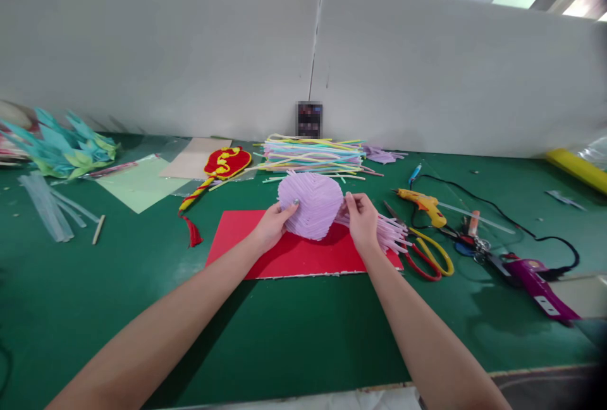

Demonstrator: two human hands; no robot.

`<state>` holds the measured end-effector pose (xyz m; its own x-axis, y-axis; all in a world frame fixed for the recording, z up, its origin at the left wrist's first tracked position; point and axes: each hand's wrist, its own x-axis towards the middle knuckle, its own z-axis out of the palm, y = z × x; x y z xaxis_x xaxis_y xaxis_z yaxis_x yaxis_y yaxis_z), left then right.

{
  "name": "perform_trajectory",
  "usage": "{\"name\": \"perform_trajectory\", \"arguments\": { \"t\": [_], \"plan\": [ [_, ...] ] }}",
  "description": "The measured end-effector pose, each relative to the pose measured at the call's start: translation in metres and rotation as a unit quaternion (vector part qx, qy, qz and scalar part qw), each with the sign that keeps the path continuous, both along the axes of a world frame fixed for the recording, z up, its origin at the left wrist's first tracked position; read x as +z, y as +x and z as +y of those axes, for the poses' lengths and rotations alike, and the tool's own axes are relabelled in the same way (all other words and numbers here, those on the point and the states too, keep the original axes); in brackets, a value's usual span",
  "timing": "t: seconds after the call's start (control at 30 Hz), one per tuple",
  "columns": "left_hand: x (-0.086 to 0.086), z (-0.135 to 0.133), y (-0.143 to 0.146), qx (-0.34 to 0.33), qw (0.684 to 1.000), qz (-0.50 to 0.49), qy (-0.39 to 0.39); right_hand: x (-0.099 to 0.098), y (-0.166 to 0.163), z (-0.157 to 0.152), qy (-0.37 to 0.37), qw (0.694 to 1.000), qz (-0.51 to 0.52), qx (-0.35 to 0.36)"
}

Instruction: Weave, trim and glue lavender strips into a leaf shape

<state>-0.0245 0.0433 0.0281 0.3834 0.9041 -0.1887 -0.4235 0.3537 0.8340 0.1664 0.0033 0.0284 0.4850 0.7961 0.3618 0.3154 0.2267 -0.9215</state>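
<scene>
My left hand (274,226) grips the left edge of a lilac, rounded fan-shaped piece (313,204) made of pipe cleaners laid in a chevron, thumb on top. At its right edge my right hand (361,217) is closed in a pinch; what sits between the fingertips is too small to make out. The piece is held above a red board (279,261). Beside and partly behind my right hand lies a bunch of pale lilac pipe cleaners (391,234). Scissors (429,255) with red and yellow handles rest just right of that bunch.
Behind is a pile of mixed-colour pipe cleaners (313,155). A red and yellow fan (227,162) with a tassel lies left, near teal paper-like flowers (71,147). To the right are a yellow glue gun (424,204), its black cord and a purple power strip (540,286).
</scene>
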Motion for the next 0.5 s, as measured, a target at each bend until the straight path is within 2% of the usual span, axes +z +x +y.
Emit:
{"name": "perform_trajectory", "arguments": {
  "t": [0.1, 0.23, 0.37, 0.43, 0.5],
  "plan": [
    [0.003, 0.0, -0.001, 0.006, 1.0, -0.003, -0.006, -0.001, 0.002, 0.002, 0.003, 1.0, 0.026, -0.005],
    [0.001, -0.002, 0.001, 0.014, 1.0, 0.005, -0.002, 0.004, 0.001, 0.0, 0.038, 0.997, 0.056, -0.049],
    [0.001, -0.002, 0.003, 0.076, 0.993, 0.057, 0.072, 0.012, -0.005, -0.005, 0.061, 0.996, 0.053, -0.033],
    [0.013, -0.002, -0.001, 0.112, 0.975, 0.125, 0.142, 0.013, -0.009, -0.006, 0.048, 0.998, 0.037, -0.007],
    [0.038, -0.004, -0.009, 0.143, 0.938, 0.223, 0.223, 0.012, -0.01, -0.007, 0.029, 0.998, 0.041, 0.024]
  ]
}}
